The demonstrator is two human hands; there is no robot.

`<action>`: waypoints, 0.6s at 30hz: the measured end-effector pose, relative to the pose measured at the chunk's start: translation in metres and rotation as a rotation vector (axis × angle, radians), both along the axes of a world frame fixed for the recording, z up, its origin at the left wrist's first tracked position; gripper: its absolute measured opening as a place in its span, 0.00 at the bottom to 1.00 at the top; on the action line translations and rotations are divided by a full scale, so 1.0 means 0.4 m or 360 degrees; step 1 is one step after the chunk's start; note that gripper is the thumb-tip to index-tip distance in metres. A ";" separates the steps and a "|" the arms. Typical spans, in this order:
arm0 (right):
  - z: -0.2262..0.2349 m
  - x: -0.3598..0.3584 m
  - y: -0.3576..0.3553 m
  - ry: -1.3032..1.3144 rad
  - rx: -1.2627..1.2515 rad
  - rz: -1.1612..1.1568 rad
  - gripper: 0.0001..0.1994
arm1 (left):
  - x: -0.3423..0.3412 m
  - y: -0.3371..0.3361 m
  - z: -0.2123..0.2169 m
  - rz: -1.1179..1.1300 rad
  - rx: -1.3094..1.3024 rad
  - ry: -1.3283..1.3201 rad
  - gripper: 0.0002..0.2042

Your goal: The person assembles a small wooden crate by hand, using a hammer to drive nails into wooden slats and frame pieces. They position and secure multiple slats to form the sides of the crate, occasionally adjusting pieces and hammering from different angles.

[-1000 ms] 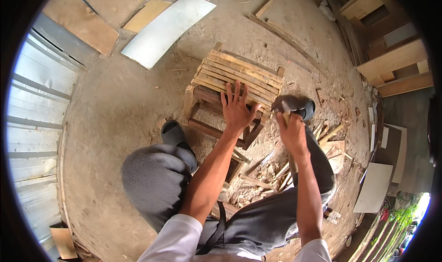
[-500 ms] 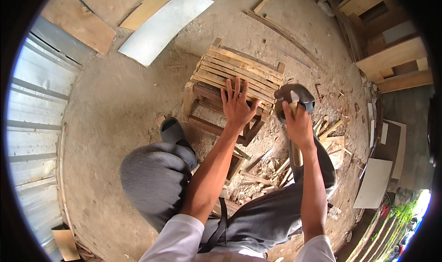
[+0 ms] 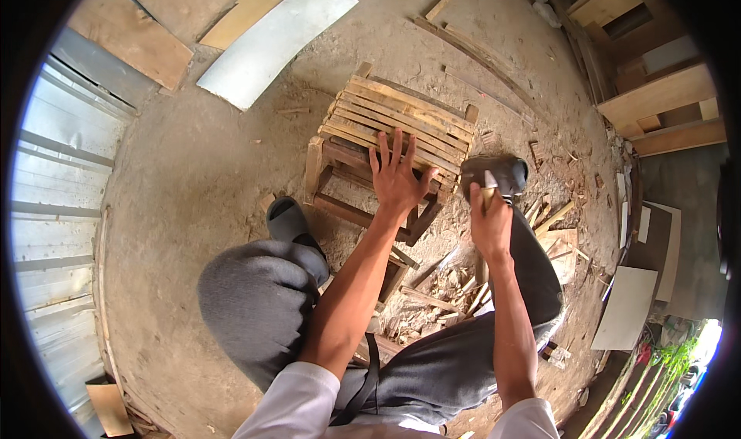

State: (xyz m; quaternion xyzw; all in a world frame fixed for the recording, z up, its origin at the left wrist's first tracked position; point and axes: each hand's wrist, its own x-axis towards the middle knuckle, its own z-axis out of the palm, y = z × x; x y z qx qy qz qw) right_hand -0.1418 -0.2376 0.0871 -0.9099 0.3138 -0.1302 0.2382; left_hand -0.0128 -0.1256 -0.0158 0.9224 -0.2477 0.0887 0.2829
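A small stool-like wooden frame [image 3: 316, 167] with a slatted top [image 3: 370, 106] stands on the dirt ground in front of me. My left hand [image 3: 397, 180] lies with fingers spread over the slats at the near side, palm down, holding nothing. To the right of the stool, my right hand [image 3: 492, 224] is wrapped round the wooden handle of a hammer [image 3: 489, 180]. Its metal head shows above my fist, apart from the slats. Most of the handle is hidden by my hand and wrist.
Offcuts and splinters [image 3: 432, 288] litter the ground between my legs. My feet, in dark slippers [image 3: 289, 219], flank the stool. Long wood strips [image 3: 482, 57] lie beyond it, and a pale sheet [image 3: 274, 45] lies far left. Wooden furniture pieces [image 3: 664, 103] stand at the right.
My right hand has come down and slightly left with the hammer, which has tilted. My right foot has turned and shifted nearer. The left hand stays on the slats.
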 end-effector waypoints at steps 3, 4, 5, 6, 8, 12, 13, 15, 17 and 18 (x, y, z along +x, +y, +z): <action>0.011 -0.006 -0.001 -0.0356 0.0151 0.0035 0.14 | 0.000 -0.002 -0.003 -0.0007 -0.0021 0.0034 0.38; 0.011 -0.005 0.003 -0.0364 0.0123 0.0117 0.13 | -0.001 -0.002 -0.003 0.0005 -0.0003 0.0002 0.38; 0.013 -0.005 0.008 -0.0142 0.0173 0.0128 0.13 | 0.001 -0.003 -0.001 0.0002 0.0020 -0.0003 0.38; 0.012 -0.003 0.011 0.0022 0.0139 0.0228 0.13 | 0.001 -0.003 0.000 -0.0005 0.0062 0.0023 0.38; 0.012 0.000 0.020 -0.0042 -0.0011 0.0267 0.14 | 0.004 -0.004 0.001 -0.0014 0.0093 0.0081 0.39; 0.013 -0.001 0.026 -0.0622 0.0204 0.0101 0.13 | 0.005 -0.003 -0.002 -0.0029 0.0120 0.0070 0.39; 0.014 0.001 0.022 -0.0623 0.0007 0.0129 0.13 | 0.002 -0.002 -0.005 -0.0011 0.0041 -0.0035 0.39; 0.015 0.001 0.014 -0.0359 0.0212 0.0042 0.13 | 0.001 -0.005 -0.010 -0.0017 0.0085 0.0006 0.38; 0.011 0.002 0.004 0.0214 0.0150 0.0219 0.18 | 0.002 -0.006 -0.014 -0.0023 0.0058 -0.0018 0.39; 0.009 0.003 -0.003 0.0152 0.0111 0.0167 0.18 | 0.001 -0.005 -0.015 -0.0034 0.0058 0.0003 0.39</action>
